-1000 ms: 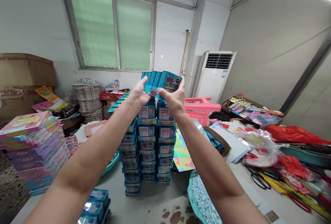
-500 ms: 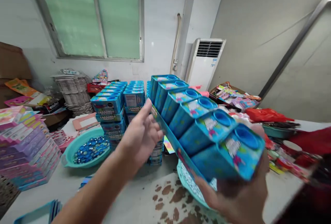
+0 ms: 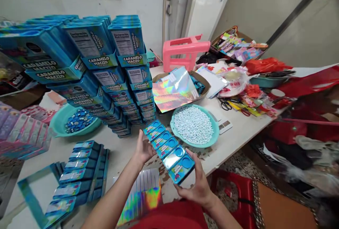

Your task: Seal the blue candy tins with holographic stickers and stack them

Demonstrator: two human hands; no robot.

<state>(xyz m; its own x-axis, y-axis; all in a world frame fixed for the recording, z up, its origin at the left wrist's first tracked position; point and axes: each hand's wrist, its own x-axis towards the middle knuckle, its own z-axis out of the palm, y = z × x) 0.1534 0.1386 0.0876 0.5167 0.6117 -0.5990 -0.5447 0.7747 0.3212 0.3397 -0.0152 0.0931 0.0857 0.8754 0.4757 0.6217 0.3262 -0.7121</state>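
While your right hand point(image 3: 196, 185) curls around the near end of the row of blue boxes point(image 3: 164, 148), your left hand point(image 3: 144, 149) lies half-open along its left side, grip hard to tell; now the row sits lifted over the counter point(image 3: 230, 140); tip it and boxes could slide out; swing it right and it may knock the basin of white pellets point(image 3: 215, 133); beyond, tall stacks point(image 3: 106, 79) could topple if bumped.

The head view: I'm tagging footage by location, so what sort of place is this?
Likely a packing workshop: blue boxes printed "Caramelo Macizo" stand in tall stacks, a turquoise basin holds loose pale pieces, and the left hand and right hand hold more boxes.
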